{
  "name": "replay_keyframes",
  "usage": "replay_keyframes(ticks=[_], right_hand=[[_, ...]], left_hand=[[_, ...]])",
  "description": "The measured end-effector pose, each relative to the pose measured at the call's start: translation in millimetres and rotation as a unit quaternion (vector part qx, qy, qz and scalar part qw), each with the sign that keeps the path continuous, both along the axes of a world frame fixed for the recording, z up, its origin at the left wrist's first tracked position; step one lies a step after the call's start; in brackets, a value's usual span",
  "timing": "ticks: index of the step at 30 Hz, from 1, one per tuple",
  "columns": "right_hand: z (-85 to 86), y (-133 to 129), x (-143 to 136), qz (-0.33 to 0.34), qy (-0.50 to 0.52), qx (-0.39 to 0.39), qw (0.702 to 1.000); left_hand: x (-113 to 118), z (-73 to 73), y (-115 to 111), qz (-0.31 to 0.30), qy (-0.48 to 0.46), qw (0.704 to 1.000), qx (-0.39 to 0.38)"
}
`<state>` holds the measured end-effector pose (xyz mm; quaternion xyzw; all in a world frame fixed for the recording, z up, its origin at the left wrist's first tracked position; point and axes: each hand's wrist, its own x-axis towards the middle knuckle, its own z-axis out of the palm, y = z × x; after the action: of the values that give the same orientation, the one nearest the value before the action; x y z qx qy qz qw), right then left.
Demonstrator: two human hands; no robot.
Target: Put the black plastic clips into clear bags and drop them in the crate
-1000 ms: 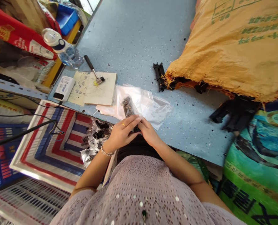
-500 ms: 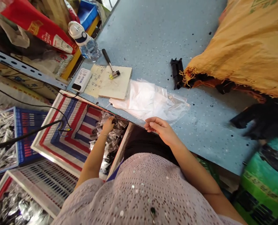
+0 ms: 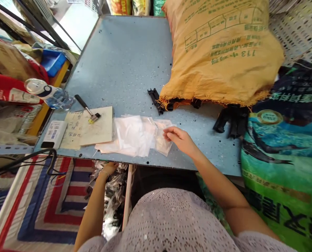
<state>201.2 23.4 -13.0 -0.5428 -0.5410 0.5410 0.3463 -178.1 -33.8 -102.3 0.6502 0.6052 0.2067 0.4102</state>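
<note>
Clear plastic bags [image 3: 136, 134] lie in a flat pile near the front edge of the blue speckled table [image 3: 119, 52]. Over the right end of the pile is my right hand [image 3: 180, 140], its thumb and fingers close together at a bag; whether it grips anything is too small to tell. My left hand [image 3: 110, 168] reaches below the table edge into a striped basket [image 3: 74, 189] of bagged parts [image 3: 113, 203]; its fingers are hidden. A small hammer [image 3: 89, 110] rests on a pale board [image 3: 99, 127], beside handwritten paper [image 3: 71, 131].
An orange sack [image 3: 219, 52] spills black plastic parts [image 3: 231, 122] onto the table's right side. A water bottle [image 3: 50, 94] and a white box [image 3: 54, 134] are at the left. A green sack [image 3: 284, 168] stands at the right.
The view has swung to the right. My right hand has moved from the table's front edge to over the bags. My left hand is still down in the basket, its fingers now hidden.
</note>
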Motion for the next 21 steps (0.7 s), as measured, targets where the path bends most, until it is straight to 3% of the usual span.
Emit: replay_keyframes(ticks=[2, 4, 5, 7, 9, 11, 13, 16, 18, 21], right_hand=[[6.5, 42.4, -4.7, -0.004, -0.223, 0.06, 0.973], [10.1, 86.8, -15.5, -0.008, -0.416, 0.057, 0.908], [10.7, 106.4, -21.1, 0.001, -0.465, 0.047, 0.884], [10.4, 134.2, -27.6, 0.008, -0.485, 0.035, 0.874], [9.2, 141.5, -25.6, 0.012, -0.42, 0.023, 0.907], [8.2, 127.1, -17.7, 0.023, -0.34, 0.008, 0.94], [7.8, 96.0, -9.0, 0.054, -0.257, 0.007, 0.965], [10.0, 41.8, 1.7, 0.137, -0.132, 0.034, 0.981], [14.1, 18.3, 8.9, 0.135, -0.116, 0.056, 0.982], [21.5, 16.4, 20.6, 0.014, -0.21, 0.16, 0.964]], left_hand=[[2.7, 19.4, -16.3, -0.041, -0.02, 0.998, -0.05], [11.5, 44.5, -28.6, -0.107, -0.081, 0.982, -0.136], [19.2, 57.5, -30.9, -0.136, -0.123, 0.968, -0.173], [42.1, 79.5, -24.1, -0.163, -0.197, 0.947, -0.193], [74.7, 91.7, -0.3, -0.112, -0.253, 0.95, -0.145], [114.4, 93.0, 36.8, -0.003, -0.322, 0.943, -0.091], [154.6, 88.4, 76.6, 0.102, -0.395, 0.911, -0.069], [198.7, 85.3, 112.8, 0.183, -0.458, 0.865, -0.089], [212.2, 90.2, 110.7, 0.195, -0.456, 0.863, -0.101], [217.5, 101.5, 81.0, 0.123, -0.403, 0.9, -0.111]])
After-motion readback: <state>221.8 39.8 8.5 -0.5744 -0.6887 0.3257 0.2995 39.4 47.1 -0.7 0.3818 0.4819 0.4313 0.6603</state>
